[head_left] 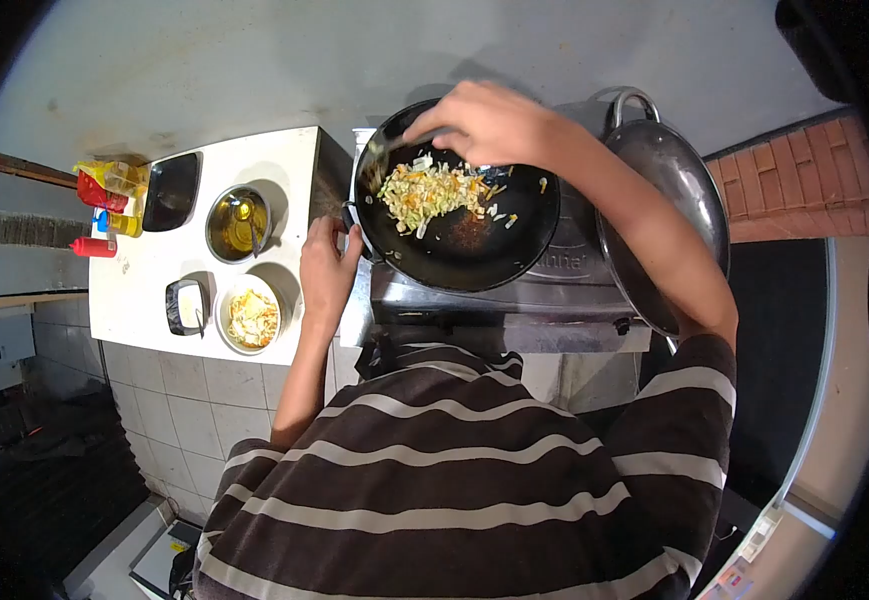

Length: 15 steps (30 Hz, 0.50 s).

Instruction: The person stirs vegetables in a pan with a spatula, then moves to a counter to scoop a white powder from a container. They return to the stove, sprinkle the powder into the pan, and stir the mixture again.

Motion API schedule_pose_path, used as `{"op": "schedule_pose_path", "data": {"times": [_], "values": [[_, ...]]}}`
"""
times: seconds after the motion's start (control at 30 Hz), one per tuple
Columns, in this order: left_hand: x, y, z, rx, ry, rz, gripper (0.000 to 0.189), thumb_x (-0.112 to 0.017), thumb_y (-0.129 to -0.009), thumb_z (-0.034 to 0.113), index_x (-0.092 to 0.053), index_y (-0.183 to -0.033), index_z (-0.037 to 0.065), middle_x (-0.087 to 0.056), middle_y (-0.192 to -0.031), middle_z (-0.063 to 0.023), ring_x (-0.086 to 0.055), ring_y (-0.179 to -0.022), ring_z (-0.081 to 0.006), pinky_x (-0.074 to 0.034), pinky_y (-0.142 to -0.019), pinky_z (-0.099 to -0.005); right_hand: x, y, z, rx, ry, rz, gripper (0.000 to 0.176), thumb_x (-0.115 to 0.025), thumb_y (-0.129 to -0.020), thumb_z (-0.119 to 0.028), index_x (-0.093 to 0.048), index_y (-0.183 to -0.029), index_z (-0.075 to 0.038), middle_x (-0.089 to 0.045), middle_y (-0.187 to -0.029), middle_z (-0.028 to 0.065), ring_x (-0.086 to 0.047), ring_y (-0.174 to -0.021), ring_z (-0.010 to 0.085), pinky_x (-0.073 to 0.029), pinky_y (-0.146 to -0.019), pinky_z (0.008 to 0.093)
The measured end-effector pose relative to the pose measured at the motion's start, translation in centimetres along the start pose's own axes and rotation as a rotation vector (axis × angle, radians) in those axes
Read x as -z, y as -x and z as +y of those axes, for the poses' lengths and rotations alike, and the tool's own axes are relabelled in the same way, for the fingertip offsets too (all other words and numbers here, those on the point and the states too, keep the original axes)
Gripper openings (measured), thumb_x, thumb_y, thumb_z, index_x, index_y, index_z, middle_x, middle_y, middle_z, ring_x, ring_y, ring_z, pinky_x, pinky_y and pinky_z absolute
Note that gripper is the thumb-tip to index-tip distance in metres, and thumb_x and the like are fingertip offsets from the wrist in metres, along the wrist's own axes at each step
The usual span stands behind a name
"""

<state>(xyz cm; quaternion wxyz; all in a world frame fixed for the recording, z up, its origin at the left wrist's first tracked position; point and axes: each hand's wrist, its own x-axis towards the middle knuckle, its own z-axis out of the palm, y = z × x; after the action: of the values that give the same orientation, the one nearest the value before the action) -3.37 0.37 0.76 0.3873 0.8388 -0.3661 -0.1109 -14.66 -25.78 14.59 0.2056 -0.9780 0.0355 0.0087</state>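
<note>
A black wok (499, 265) sits on the stove and holds chopped vegetables (429, 195), pale, green and orange, with a patch of reddish-brown powder (470, 232) beside them. At the wok's left side, my left hand (328, 265) is closed at the handle (351, 215), thumb and fingers around it. My right hand (489, 122) reaches over the wok's far side with its fingers curled together. From the fingertips a blurred, pale streak (378, 158) runs down to the vegetables' left edge; I cannot tell what tool it is.
On the white table (144, 290) at left stand a bowl of shredded vegetables (251, 318), a metal bowl of yellow liquid (237, 225), a small black dish (186, 306), a black tray (171, 190) and a red bottle (93, 247). A large metal pan (644, 165) lies right of the wok on the stove (514, 310).
</note>
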Motion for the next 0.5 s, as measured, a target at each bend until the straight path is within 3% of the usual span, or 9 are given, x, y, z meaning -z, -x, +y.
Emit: {"op": "schedule_pose_path", "data": {"times": [0.1,0.17,0.27,0.33,0.5], "values": [[-0.3,0.0,-0.4,0.019,-0.008,0.014,0.026,-0.069,-0.093,0.021,-0.062,-0.091,-0.004,-0.061,-0.085,-0.0194,-0.060,-0.072,-0.0368,-0.047,-0.067,-0.0454,-0.9,1.6,0.5,0.071,0.150,-0.176,0.034,-0.069,-0.088,-0.010,-0.075,-0.120,-0.020,-0.074,-0.095,0.0141,-0.068,-0.092,0.0368,-0.055,-0.087,0.0448],[-0.6,0.2,-0.8,-0.050,-0.027,0.066,0.027,-0.071,-0.094,0.020,-0.064,-0.097,-0.006,-0.061,-0.074,-0.0155,-0.050,-0.061,-0.0211,-0.043,-0.059,-0.0365,-0.1,3.5,0.5,0.028,0.199,-0.291,0.033,-0.070,-0.086,-0.010,-0.075,-0.117,-0.019,-0.074,-0.098,0.0115,-0.068,-0.093,0.0343,-0.055,-0.083,0.0465],[-0.6,0.0,-0.7,-0.058,-0.025,0.079,0.027,-0.071,-0.094,0.020,-0.064,-0.097,-0.006,-0.060,-0.073,-0.0152,-0.050,-0.061,-0.0207,-0.043,-0.059,-0.0361,0.7,7.3,1.7,0.088,0.133,-0.131,0.031,-0.068,-0.088,-0.009,-0.074,-0.118,-0.014,-0.073,-0.102,0.0128,-0.068,-0.088,0.0351,-0.054,-0.079,0.0481],[-0.5,0.2,-0.6,-0.084,-0.016,0.087,0.027,-0.070,-0.095,0.021,-0.063,-0.095,-0.006,-0.058,-0.072,-0.0151,-0.050,-0.061,-0.0197,-0.042,-0.059,-0.0360,1.8,9.3,0.7,-0.053,0.006,0.098,0.034,-0.069,-0.085,-0.006,-0.073,-0.118,-0.014,-0.073,-0.093,0.0178,-0.069,-0.085,0.0401,-0.054,-0.075,0.0488],[0.4,-0.1,-0.6,-0.019,0.015,-0.013,0.027,-0.070,-0.095,0.021,-0.063,-0.095,-0.005,-0.060,-0.077,-0.0169,-0.052,-0.062,-0.0246,-0.044,-0.061,-0.0383,0.6,14.5,-4.8,-0.310,-0.122,0.339,0.036,-0.066,-0.089,-0.004,-0.068,-0.124,-0.012,-0.069,-0.086,0.0199,-0.066,-0.080,0.0424,-0.052,-0.073,0.0502]]}}
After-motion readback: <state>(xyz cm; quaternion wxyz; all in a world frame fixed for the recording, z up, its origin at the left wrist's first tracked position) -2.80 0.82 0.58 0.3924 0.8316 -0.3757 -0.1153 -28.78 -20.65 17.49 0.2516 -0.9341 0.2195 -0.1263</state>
